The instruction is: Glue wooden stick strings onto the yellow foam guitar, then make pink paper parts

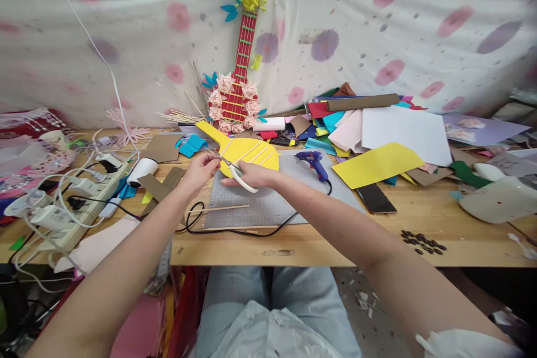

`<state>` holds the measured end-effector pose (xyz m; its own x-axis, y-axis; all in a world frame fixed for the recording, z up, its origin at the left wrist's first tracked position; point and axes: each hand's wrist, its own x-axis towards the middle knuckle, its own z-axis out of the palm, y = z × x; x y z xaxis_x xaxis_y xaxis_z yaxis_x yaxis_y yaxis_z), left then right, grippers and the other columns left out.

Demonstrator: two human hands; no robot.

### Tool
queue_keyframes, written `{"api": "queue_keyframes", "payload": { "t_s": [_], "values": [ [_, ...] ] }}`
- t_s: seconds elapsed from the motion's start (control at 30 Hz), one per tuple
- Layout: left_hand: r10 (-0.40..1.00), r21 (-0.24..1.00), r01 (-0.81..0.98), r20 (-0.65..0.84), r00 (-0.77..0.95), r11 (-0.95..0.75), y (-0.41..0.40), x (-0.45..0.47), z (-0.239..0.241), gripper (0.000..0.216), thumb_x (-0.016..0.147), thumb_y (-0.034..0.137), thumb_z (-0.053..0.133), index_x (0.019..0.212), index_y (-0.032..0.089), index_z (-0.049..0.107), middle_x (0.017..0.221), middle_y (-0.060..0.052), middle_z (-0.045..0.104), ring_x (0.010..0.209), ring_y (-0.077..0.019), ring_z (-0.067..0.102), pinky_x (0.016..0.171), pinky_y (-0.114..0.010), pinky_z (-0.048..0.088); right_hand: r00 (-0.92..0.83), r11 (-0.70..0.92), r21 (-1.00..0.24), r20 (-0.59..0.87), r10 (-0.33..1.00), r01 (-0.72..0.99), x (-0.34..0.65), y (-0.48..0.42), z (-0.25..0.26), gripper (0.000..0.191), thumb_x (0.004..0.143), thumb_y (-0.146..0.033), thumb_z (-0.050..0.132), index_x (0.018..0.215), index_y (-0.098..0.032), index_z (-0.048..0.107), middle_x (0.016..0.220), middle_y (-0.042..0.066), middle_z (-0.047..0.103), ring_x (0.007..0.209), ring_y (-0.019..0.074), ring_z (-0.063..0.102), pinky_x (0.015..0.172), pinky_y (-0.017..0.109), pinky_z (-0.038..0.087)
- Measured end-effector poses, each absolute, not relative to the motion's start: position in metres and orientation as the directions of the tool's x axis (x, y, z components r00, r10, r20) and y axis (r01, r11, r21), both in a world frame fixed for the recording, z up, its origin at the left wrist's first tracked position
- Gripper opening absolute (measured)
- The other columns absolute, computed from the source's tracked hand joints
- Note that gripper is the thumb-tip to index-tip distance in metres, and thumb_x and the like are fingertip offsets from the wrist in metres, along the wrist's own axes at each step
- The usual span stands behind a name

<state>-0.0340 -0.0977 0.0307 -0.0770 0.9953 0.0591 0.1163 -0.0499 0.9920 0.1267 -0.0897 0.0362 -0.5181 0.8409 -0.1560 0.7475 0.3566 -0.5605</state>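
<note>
Yellow guitar-shaped cutout is held low over the far left corner of the grey cutting mat, its narrow neck pointing away to the left. The wooden table carries everything, and the mat lies at its near middle. Right of the mat and further back is a heap of coloured paper, with a white sheet and a yellow sheet on top. Behind the mat, a decorated red guitar model leans upright against the flowered cloth. Well left of the mat lies a power strip crowded with white plugs and cables.

The left hand is at the mat's far left corner, thumb and fingers pinched on the cutout's left edge. The right hand, just beside it over the mat, is curled around the white handles of the scissors, whose blades meet the cutout's lower left edge.

A blue glue gun rests on the mat's far right part. A dark phone lies just off the mat's right edge. A thin wooden stick lies across the mat's near left edge.
</note>
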Motion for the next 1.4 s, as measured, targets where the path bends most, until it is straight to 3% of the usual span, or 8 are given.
{"api": "queue_keyframes", "payload": {
  "t_s": [0.13,0.3,0.47,0.77,1.03,1.2,1.4],
  "values": [
    [0.992,0.988,0.124,0.097,-0.075,-0.087,-0.094,-0.044,0.032,0.014,0.059,0.023,0.061,0.065,0.013,0.052,0.053,0.002,0.052,0.041,-0.0043,0.036,0.041,-0.02,0.023,-0.42,0.305,-0.509,-0.125,0.899,0.805,0.116,-0.09,0.039,0.049,0.07,-0.055,0.051,0.096,-0.014,0.056,0.099,0.012,0.063,0.081,0.021,0.058,0.061,0.024,0.038],
    [0.99,0.993,0.07,0.104,-0.092,-0.098,-0.09,-0.061,0.026,0.018,0.057,0.025,0.064,0.064,0.013,0.053,0.054,0.001,0.053,0.041,-0.0036,0.036,0.041,-0.019,0.023,-0.424,0.362,-0.46,-0.035,0.905,0.811,0.104,-0.084,0.034,0.03,0.075,-0.039,0.046,0.084,-0.016,0.061,0.09,0.009,0.066,0.077,0.0187,0.059,0.055,0.023,0.033],
    [0.988,0.994,0.037,0.103,-0.118,-0.099,-0.087,-0.073,0.019,0.021,0.056,0.027,0.065,0.068,0.013,0.055,0.056,0.001,0.054,0.044,-0.0044,0.039,0.043,-0.018,0.025,-0.439,0.4,-0.425,0.007,0.898,0.812,0.094,-0.076,0.027,0.031,0.075,-0.04,0.044,0.081,-0.016,0.063,0.089,0.009,0.066,0.077,0.0183,0.059,0.054,0.023,0.032],
    [0.981,0.989,0.078,0.135,-0.141,-0.125,-0.093,-0.073,0.017,0.018,0.059,0.029,0.064,0.067,0.013,0.06,0.058,0.0,0.053,0.045,-0.0046,0.036,0.042,-0.019,0.024,-0.418,0.416,-0.337,0.071,0.906,0.844,0.091,-0.078,0.026,0.053,0.073,-0.064,0.036,0.088,-0.02,0.063,0.09,0.009,0.066,0.086,0.0227,0.059,0.067,0.028,0.039],
    [0.99,0.994,0.062,0.097,-0.105,-0.09,-0.101,-0.067,0.023,0.015,0.061,0.027,0.062,0.06,0.013,0.057,0.053,0.002,0.046,0.041,-0.0028,0.033,0.039,-0.018,0.019,-0.455,0.459,-0.35,0.098,0.885,0.817,0.095,-0.078,0.03,0.043,0.077,-0.054,0.037,0.086,-0.02,0.062,0.089,0.008,0.066,0.084,0.0212,0.059,0.064,0.026,0.038],
    [0.979,0.989,0.051,0.146,-0.145,-0.14,-0.101,-0.067,0.024,0.011,0.062,0.023,0.06,0.06,0.014,0.056,0.052,0.003,0.045,0.041,-0.0029,0.032,0.039,-0.018,0.019,-0.446,0.464,-0.319,0.13,0.885,0.827,0.094,-0.08,0.028,0.042,0.079,-0.049,0.036,0.083,-0.018,0.064,0.086,0.01,0.066,0.083,0.0215,0.059,0.064,0.026,0.038],
    [0.978,0.98,0.152,0.152,-0.144,-0.13,-0.096,-0.061,0.02,0.015,0.066,0.026,0.058,0.056,0.014,0.054,0.053,0.002,0.047,0.042,-0.0039,0.033,0.039,-0.018,0.02,-0.446,0.457,-0.28,0.106,0.889,0.844,0.098,-0.076,0.028,0.043,0.078,-0.05,0.037,0.082,-0.017,0.065,0.085,0.012,0.066,0.081,0.0228,0.06,0.063,0.027,0.038]
  ]
}}
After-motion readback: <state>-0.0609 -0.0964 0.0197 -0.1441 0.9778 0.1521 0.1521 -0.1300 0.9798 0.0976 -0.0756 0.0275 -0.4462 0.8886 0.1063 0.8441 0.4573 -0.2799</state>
